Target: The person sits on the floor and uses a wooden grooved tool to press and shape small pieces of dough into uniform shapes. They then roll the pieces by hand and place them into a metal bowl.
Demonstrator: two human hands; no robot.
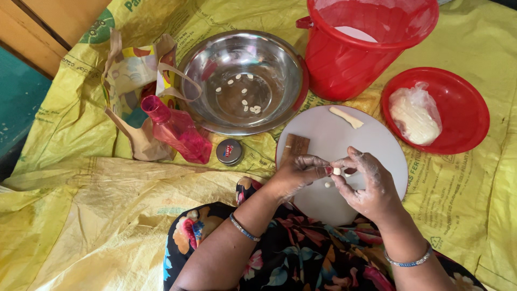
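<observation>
While both hands are meeting over the white round board (371,145), the left hand (299,171) and right hand (369,186) are pinching a small dough piece (336,171) between their fingertips, so each is grasping the same bit; both are dusted with flour. Just below the grip, another small dough bit (327,184) is lying on the board. Above the grip, a dough strip (346,117) is resting near the board's far edge; a ridged wooden block (295,145) is sitting just left. Judging by this, the shaping step is in hand. The next move seems to call for a light, even pinch. Shaped pieces are lying in the steel bowl (280,51), up-left of the grip.
</observation>
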